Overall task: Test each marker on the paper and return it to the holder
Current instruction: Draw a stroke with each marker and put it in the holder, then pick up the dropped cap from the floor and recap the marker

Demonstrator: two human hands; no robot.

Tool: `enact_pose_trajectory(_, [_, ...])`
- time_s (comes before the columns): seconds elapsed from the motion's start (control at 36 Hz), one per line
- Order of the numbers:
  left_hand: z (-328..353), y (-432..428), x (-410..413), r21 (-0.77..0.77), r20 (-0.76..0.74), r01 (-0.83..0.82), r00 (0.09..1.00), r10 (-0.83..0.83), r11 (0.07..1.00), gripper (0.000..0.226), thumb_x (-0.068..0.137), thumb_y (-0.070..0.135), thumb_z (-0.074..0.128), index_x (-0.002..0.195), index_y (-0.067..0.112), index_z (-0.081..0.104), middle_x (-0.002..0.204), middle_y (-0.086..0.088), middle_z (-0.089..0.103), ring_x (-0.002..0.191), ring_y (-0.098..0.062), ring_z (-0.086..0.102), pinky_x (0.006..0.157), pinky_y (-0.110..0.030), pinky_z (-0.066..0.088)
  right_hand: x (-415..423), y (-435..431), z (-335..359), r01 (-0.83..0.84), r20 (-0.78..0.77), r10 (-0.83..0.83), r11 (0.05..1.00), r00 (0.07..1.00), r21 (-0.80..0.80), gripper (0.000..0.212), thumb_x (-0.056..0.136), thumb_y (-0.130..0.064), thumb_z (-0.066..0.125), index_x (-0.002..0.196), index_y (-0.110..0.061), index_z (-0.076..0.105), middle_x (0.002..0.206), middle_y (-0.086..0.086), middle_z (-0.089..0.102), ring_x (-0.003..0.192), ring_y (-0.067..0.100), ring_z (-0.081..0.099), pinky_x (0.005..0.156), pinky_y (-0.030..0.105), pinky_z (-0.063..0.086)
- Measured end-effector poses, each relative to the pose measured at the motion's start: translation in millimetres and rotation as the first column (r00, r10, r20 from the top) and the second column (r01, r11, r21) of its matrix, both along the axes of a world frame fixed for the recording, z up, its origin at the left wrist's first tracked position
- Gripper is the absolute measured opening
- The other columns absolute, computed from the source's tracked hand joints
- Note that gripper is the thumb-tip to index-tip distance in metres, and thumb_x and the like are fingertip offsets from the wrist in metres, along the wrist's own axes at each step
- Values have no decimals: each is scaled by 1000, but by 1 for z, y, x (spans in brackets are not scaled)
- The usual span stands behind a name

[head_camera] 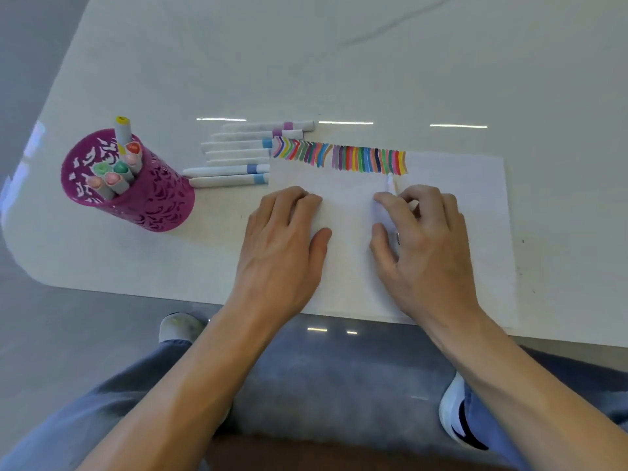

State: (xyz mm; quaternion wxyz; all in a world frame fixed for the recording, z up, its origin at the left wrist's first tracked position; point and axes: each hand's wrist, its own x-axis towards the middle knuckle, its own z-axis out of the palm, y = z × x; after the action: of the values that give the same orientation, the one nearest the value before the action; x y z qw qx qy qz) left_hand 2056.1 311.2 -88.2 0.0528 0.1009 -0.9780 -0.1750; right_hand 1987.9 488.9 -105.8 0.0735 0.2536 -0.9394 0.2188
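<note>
The left hand (285,232) lies flat on the paper (469,239) with relaxed fingers. The right hand (424,232) pinches a pale marker (390,181), and its tip seems to touch the sheet just under the strokes (339,158). Farther left, loose markers (238,154) lie side by side on the table (339,62), and beyond them the holder (156,202) stands upright with more inside.

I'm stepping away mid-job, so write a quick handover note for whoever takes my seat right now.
Left hand: flat on the paper, holding it down.
Right hand: grips a marker, tip just under the strokes, near their right end.
Holder: left of the paper, several markers standing in it.
Loose markers: several lie at the paper's upper left corner.
Done: one long row of strokes.
Left: return this marker and the loose ones; whether those are tested, I cannot tell.
</note>
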Motion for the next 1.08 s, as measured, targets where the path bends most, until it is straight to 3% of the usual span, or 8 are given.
enact_pose_trajectory(0.11, [10,-6,0,85,-78,-25,996,32,996,37,98,25,60,132,13,56,134,-4,54,127,-21,45,108,-32,38,0,-5,5,-12,-14,11,994,1000,-109,36,98,-21,61,131,-5,65,123,17,62,112,32,54,92,39,46])
enact_pose_trajectory(0.28, [20,-16,25,140,-188,-20,981,46,990,25,94,19,63,119,13,64,115,2,59,111,-13,52,97,-14,36,25,-21,13,-151,-112,122,941,986,-303,24,94,-12,65,113,2,69,106,18,68,99,30,58,86,37,48])
enact_pose_trajectory(0.39, [22,-17,56,197,-166,-36,984,70,980,19,94,21,61,112,18,63,106,9,57,97,-9,55,85,-22,46,59,-25,15,-274,-145,236,881,961,-385,17,94,-8,61,102,4,69,91,14,66,86,23,55,81,25,43])
enact_pose_trajectory(0.53, [29,-10,95,220,-42,-49,997,60,974,14,92,24,60,107,24,60,99,14,54,92,-4,53,81,-18,44,103,-10,4,-372,-90,365,856,926,-358,14,90,-5,64,100,2,71,88,11,67,77,27,63,69,36,53])
enact_pose_trajectory(0.69, [27,-14,138,169,200,97,971,-130,981,10,91,28,60,99,25,56,93,15,52,88,-3,46,76,-20,38,144,8,-20,-342,130,404,876,906,-339,9,85,-6,67,94,-6,69,83,0,64,72,19,61,64,32,51])
enact_pose_trajectory(0.83, [0,-29,144,266,459,202,833,-308,943,10,90,30,63,94,33,54,89,18,55,86,0,52,72,-10,37,167,11,-64,-318,341,385,918,858,-236,12,81,-5,74,88,-9,65,77,1,64,66,28,64,57,36,50])
enact_pose_trajectory(0.97, [-27,-39,130,383,535,286,706,-464,878,5,91,34,63,89,36,59,83,20,61,86,2,57,69,-9,42,185,11,-107,-273,494,330,944,804,-187,8,86,-14,69,90,-13,62,77,-5,62,64,18,56,58,35,49])
enact_pose_trajectory(1.08, [-47,-48,124,440,495,326,690,-529,837,6,90,33,62,86,35,59,81,19,61,85,0,59,70,-9,42,194,6,-135,-231,568,289,957,771,-172,8,88,-22,63,90,-19,56,73,-9,57,59,9,44,55,30,45])
